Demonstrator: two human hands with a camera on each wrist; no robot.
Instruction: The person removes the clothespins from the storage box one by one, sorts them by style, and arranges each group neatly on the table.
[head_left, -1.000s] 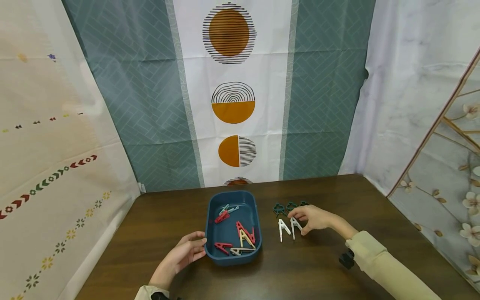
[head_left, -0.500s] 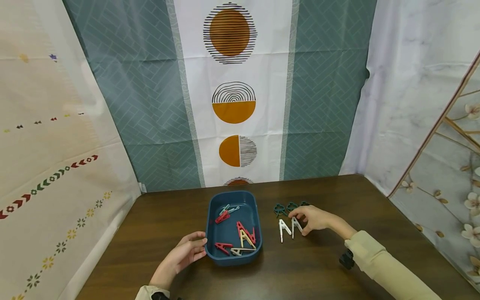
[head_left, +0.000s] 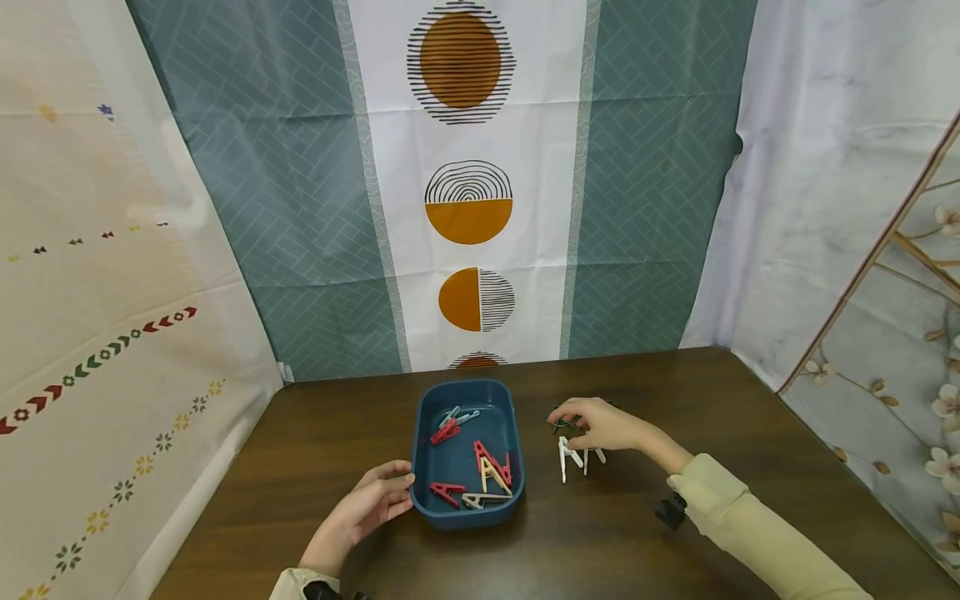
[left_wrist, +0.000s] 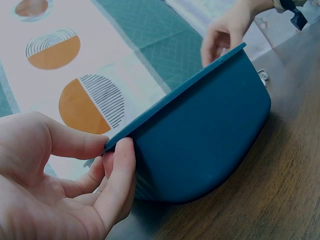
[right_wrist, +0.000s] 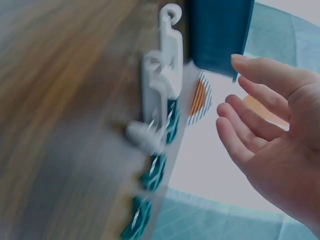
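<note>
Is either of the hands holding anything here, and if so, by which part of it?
The left hand pinches the bin by its rim, between thumb and fingers. The right hand holds nothing.

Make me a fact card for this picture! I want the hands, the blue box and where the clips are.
Left hand: pinches the rim of the blue box
Right hand: holds nothing, over the clips on the table
In the box: red clips, yellow clip, pale ones too
On the table: white clips, green clips
</note>
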